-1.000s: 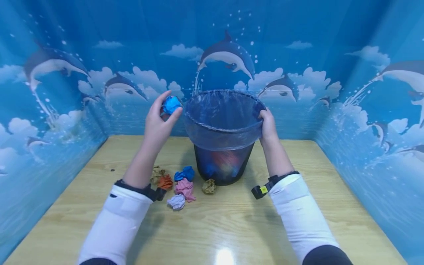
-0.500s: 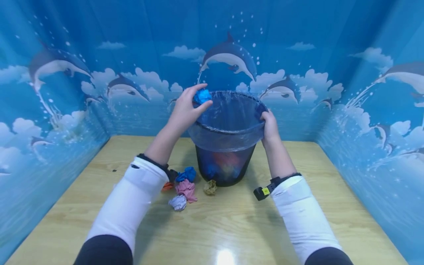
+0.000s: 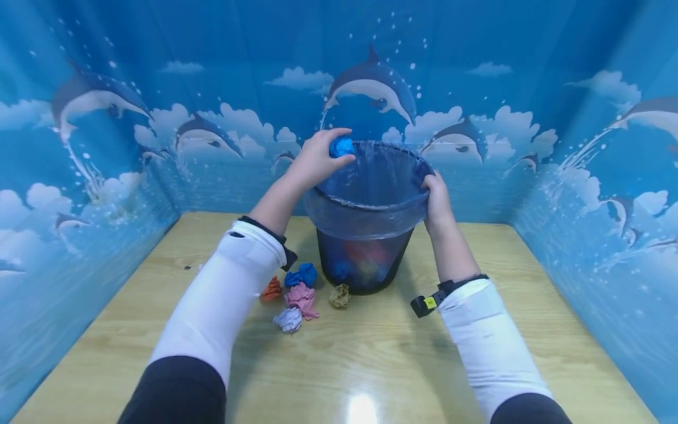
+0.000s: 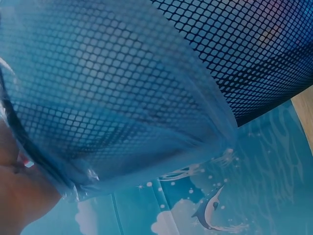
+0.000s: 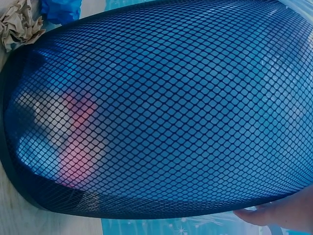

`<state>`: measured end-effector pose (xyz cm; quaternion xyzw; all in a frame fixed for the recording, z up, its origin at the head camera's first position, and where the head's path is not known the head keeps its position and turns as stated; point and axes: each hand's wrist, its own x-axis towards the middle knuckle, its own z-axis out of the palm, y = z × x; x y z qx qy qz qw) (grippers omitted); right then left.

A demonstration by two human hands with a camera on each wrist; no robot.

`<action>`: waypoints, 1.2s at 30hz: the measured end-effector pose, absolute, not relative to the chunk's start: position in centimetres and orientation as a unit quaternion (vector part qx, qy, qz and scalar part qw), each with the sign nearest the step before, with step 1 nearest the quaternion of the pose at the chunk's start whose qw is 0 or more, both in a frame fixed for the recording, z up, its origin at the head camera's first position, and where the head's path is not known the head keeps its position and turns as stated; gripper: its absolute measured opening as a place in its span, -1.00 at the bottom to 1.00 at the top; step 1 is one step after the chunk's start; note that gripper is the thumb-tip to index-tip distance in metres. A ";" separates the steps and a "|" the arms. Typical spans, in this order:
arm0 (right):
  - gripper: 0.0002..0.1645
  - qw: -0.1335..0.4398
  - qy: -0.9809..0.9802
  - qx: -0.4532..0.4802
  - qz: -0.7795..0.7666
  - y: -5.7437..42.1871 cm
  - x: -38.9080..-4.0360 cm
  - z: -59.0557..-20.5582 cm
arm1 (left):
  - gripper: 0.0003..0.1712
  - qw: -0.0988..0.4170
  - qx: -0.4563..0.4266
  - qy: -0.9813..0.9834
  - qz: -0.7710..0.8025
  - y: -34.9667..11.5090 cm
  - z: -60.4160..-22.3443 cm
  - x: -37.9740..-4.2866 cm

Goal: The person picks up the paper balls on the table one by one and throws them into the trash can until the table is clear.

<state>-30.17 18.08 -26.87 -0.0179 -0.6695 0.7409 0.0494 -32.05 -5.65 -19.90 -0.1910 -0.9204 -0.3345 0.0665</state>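
My right grip has the bin by its right rim. A bit farther, my left grip pinches the blue paper ball, roundish, no long axis, at the rim's far left; opening's middle lies right and near of it.

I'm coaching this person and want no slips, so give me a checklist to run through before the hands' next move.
1. Blue ball secure in the left hand: ok, held between thumb and fingers.
2. Bin upright: ok, it stands on the table.
3. Right hand on the bin: ok, it grips the right side of the rim.
4. Liner in place: ok, folded over the rim all along the front.
5. Ball fully over the opening: cannot tell; it shows at the left back edge.
6. Table free of loose paper: not ok; pink paper and more lie there.
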 end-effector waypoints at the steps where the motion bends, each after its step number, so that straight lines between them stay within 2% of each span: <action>1: -0.04 0.051 -0.670 -0.017 0.740 18.1 -30.2 -26.8 | -0.30 0.062 -0.194 -0.922 -0.329 -5.5 -19.9 -32.1; 17: -0.07 0.054 -0.671 -0.008 0.739 18.2 -30.3 -27.3 | -0.20 0.004 -0.239 -0.927 -0.290 -4.7 -20.6 -31.7; 36: -0.05 0.049 -0.668 -0.016 0.742 18.1 -30.2 -27.0 | -0.19 0.071 -0.217 -0.950 -0.212 -7.8 -21.0 -29.9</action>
